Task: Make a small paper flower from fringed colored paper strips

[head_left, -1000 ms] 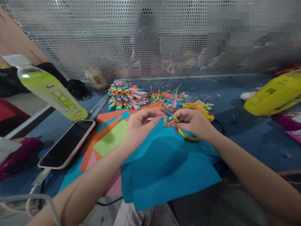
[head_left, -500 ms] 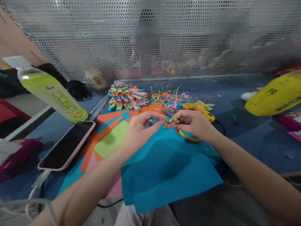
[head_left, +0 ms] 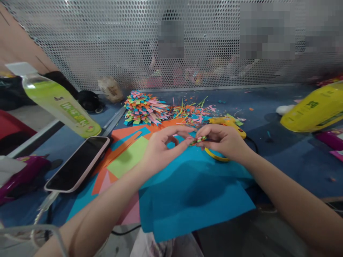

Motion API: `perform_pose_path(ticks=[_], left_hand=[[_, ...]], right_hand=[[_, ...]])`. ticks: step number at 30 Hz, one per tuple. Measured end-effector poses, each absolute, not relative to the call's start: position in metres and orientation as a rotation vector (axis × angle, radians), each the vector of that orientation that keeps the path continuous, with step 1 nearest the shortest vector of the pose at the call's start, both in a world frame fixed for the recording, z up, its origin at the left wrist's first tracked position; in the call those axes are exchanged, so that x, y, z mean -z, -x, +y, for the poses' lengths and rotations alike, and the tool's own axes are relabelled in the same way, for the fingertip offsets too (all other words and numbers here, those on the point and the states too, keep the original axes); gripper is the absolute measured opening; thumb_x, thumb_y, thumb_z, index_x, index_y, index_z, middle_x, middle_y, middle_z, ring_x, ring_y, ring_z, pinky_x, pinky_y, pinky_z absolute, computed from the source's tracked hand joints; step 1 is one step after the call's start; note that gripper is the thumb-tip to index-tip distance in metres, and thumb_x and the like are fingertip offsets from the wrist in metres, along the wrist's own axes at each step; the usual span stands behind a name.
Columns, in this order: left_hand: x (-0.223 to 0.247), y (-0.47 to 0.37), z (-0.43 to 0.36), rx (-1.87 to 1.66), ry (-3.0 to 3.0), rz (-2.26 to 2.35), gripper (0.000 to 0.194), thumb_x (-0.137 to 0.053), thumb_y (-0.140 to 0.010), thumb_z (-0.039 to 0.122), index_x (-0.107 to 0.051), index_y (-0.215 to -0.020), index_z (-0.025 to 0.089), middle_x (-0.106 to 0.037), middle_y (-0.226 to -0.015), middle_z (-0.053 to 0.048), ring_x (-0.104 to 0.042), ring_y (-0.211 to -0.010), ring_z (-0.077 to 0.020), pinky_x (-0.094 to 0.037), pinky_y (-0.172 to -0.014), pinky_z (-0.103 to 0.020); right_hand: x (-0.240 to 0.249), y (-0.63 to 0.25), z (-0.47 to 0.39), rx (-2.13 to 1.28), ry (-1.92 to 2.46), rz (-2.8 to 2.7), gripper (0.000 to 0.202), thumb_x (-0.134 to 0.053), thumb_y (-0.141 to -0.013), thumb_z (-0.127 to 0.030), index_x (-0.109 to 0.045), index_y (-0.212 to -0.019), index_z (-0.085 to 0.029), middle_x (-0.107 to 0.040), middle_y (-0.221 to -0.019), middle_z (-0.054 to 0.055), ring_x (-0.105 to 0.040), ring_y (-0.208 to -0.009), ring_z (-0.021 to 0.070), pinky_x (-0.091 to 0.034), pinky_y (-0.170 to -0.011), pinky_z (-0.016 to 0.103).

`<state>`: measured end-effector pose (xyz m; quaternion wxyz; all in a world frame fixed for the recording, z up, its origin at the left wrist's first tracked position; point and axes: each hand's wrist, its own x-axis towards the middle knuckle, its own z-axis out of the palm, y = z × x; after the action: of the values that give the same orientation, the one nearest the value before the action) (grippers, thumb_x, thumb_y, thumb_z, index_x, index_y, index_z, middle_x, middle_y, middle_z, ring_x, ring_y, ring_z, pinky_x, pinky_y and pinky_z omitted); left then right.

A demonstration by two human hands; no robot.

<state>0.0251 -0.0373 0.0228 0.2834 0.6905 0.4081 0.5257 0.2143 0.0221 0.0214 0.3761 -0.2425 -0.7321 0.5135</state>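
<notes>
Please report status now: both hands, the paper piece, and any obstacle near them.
Left hand and right hand both pinch the small multicoloured paper piece above the blue sheet. Yellow glue gun lies just behind the right hand. Nothing blocks the grip.

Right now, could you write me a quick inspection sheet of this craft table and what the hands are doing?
Surface: blue table, with a blue paper sheet over orange, green and pink ones.
Job's things: small multicoloured paper piece pinched between both hands.
Clutter: folded paper pile, scraps, glue gun, phone, green bottle, yellow bag.
Hands: left hand and right hand both grip the piece.
Cables: black cord by the glue gun.
Surroundings: perforated metal screen; people behind, blurred.
</notes>
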Motion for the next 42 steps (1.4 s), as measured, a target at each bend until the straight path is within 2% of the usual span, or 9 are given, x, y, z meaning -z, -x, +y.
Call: perform_pose_path(ticks=[5,11,19,24,27,30,35,42], left_hand=[[-0.022,-0.025,-0.038,-1.414,-1.888,1.078,0.022,-0.065,-0.079,0.026,-0.068,-0.1,0.021,-0.072,-0.087,-0.003,-0.066,-0.078,-0.0125,-0.052,-0.067,-0.021],[-0.022,-0.025,-0.04,-1.385,-1.856,1.083,0.023,-0.065,-0.079,0.028,-0.068,-0.1,0.02,-0.073,-0.088,-0.005,-0.067,-0.078,-0.014,-0.054,-0.068,-0.024],[-0.024,-0.025,-0.041,-1.379,-1.92,1.053,0.028,-0.065,-0.079,0.025,-0.065,-0.106,0.019,-0.072,-0.089,-0.005,-0.067,-0.08,-0.0148,-0.052,-0.066,-0.025],[-0.023,-0.023,-0.04,-1.469,-2.133,0.881,0.051,-0.069,-0.074,0.018,-0.055,-0.123,0.023,-0.071,-0.102,-0.007,-0.064,-0.09,-0.0174,-0.048,-0.063,-0.025],[-0.025,-0.022,-0.042,-1.457,-2.238,0.807,0.054,-0.067,-0.074,0.016,-0.052,-0.126,0.021,-0.071,-0.1,-0.007,-0.063,-0.088,-0.0175,-0.048,-0.063,-0.026],[-0.029,-0.022,-0.044,-1.465,-2.42,0.784,0.051,-0.063,-0.074,0.014,-0.053,-0.124,0.021,-0.071,-0.1,-0.007,-0.062,-0.091,-0.0181,-0.05,-0.068,-0.029],[-0.03,-0.019,-0.045,-1.399,-2.638,0.766,0.054,-0.054,-0.074,0.011,-0.049,-0.127,0.023,-0.07,-0.102,-0.005,-0.063,-0.093,-0.0186,-0.051,-0.084,-0.037],[-0.025,-0.014,-0.042,-1.376,-2.888,0.811,0.054,-0.05,-0.076,0.01,-0.049,-0.128,0.026,-0.07,-0.101,-0.004,-0.062,-0.095,-0.0187,-0.051,-0.087,-0.034]], right_hand=[[-0.022,-0.214,0.022,-1.32,0.617,-1.895,0.018,-0.076,-0.066,-0.024,-0.061,-0.073,-0.017,-0.061,-0.077,0.002,-0.059,-0.066,0.0105,-0.051,-0.057,0.024],[-0.022,-0.215,0.021,-1.304,0.611,-1.886,0.02,-0.076,-0.066,-0.027,-0.06,-0.072,-0.017,-0.061,-0.076,0.001,-0.058,-0.064,0.0103,-0.051,-0.053,0.023],[-0.021,-0.216,0.022,-1.214,0.561,-1.913,0.017,-0.075,-0.068,-0.024,-0.06,-0.072,-0.018,-0.062,-0.078,0.003,-0.06,-0.069,0.0124,-0.051,-0.055,0.024],[-0.023,-0.218,0.024,-1.033,0.355,-1.96,0.004,-0.067,-0.077,-0.019,-0.063,-0.077,-0.02,-0.064,-0.085,0.005,-0.063,-0.08,0.0153,-0.054,-0.067,0.03],[-0.024,-0.221,0.026,-0.86,0.239,-2.024,0.009,-0.062,-0.08,-0.013,-0.064,-0.081,-0.021,-0.065,-0.087,0.005,-0.063,-0.085,0.016,-0.052,-0.076,0.034],[-0.025,-0.223,0.028,-0.726,0.185,-2.064,0.012,-0.061,-0.08,-0.011,-0.064,-0.084,-0.022,-0.066,-0.09,0.005,-0.062,-0.086,0.0164,-0.05,-0.077,0.035],[-0.026,-0.224,0.026,-0.747,0.289,-2.134,0.006,-0.061,-0.081,-0.022,-0.064,-0.078,-0.024,-0.067,-0.091,0.004,-0.063,-0.09,0.0184,-0.05,-0.082,0.037],[-0.025,-0.223,0.024,-0.883,0.379,-2.065,0.005,-0.064,-0.079,-0.024,-0.062,-0.074,-0.022,-0.068,-0.089,0.005,-0.063,-0.089,0.0192,-0.05,-0.082,0.038]])
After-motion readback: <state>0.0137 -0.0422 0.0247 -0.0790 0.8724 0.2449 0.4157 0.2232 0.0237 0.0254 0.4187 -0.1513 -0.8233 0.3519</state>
